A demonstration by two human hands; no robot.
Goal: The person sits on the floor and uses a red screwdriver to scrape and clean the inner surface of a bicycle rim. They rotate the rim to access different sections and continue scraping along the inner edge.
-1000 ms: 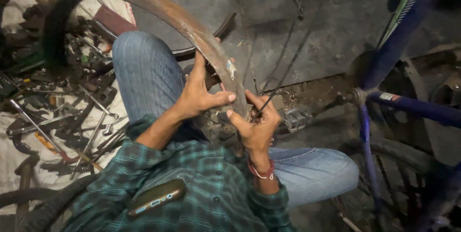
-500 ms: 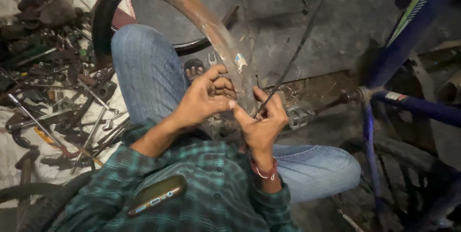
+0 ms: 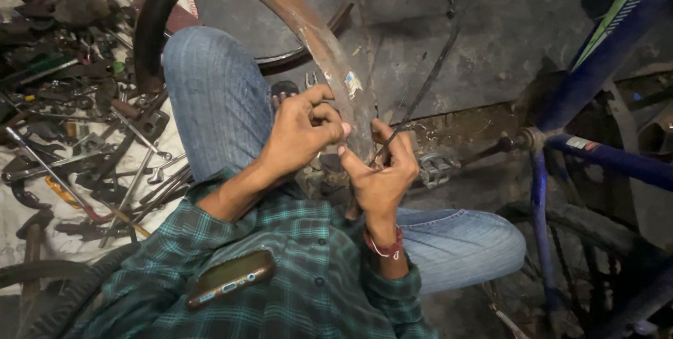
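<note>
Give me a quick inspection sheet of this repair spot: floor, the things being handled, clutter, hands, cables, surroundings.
Surface: stained grey concrete floor.
Job's things: rusty curved mudguard arching over the person's knee; thin spoke running up from the right hand.
Clutter: heap of spanners and tools on a cloth at left.
Hands: left hand with fingers curled at the mudguard's edge; right hand pinching the spoke's lower end.
Cables: nothing seen.
Surroundings: blue bicycle frame at right; pedal beside the hands; phone in the shirt pocket.
</note>
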